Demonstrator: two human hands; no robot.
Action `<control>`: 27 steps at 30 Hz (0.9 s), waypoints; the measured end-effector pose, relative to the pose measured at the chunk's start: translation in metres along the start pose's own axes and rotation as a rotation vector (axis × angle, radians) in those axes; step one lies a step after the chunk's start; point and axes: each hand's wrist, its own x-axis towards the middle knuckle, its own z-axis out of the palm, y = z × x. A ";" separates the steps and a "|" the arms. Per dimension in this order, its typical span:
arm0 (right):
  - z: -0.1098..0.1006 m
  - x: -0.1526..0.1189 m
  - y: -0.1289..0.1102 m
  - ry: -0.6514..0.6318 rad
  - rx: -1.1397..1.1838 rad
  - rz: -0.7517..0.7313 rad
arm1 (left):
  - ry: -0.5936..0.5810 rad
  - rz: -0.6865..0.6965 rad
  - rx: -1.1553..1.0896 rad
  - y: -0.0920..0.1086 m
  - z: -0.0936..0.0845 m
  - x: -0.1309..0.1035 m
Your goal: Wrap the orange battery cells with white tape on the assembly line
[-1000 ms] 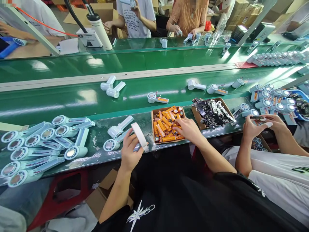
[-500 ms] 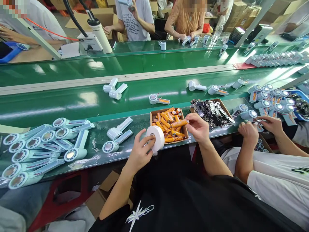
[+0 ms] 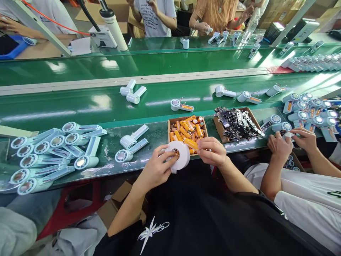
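Note:
My left hand (image 3: 157,167) is closed on a roll of white tape (image 3: 183,156), fingers through its hole, with the roll's flat side turned to me. Just to the right, my right hand (image 3: 213,151) pinches an orange cylindrical battery (image 3: 190,143) by one end. Both hands are at the near edge of a cardboard box (image 3: 169,132), which is filled with loose orange batteries (image 3: 183,125). The roll's rim lies close to the held battery; whether they touch I cannot tell.
Right of the batteries, a second box holds dark circuit boards (image 3: 236,122). Pale-blue handheld fan housings (image 3: 42,147) are grouped at left, and more (image 3: 306,110) at right. Several lie on the green conveyor (image 3: 101,105). A co-worker's hands (image 3: 279,145) work close on my right.
My right hand has come lower and slightly left with the battery, nearer the tape. The tape roll in my left hand has shifted right and turned its flat side more towards me.

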 end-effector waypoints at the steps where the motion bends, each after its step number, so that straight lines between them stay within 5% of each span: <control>1: 0.001 -0.003 0.000 0.004 -0.019 -0.005 | -0.001 0.000 0.002 0.001 0.000 0.000; 11: 0.010 -0.009 0.000 0.261 -0.226 0.104 | -0.018 -0.018 -0.018 0.002 0.000 0.000; 18: 0.012 -0.035 -0.008 -0.110 0.078 0.027 | -0.063 -0.032 -0.002 0.001 0.000 0.001; 21: 0.029 -0.043 -0.017 -0.065 0.059 0.048 | -0.073 -0.016 0.039 -0.004 0.001 0.003; 25: 0.045 -0.040 -0.030 0.290 0.297 0.544 | -0.069 0.036 0.154 -0.013 -0.006 0.010; 27: 0.043 -0.031 -0.032 0.316 0.588 0.850 | -0.082 0.095 0.205 -0.015 -0.014 0.015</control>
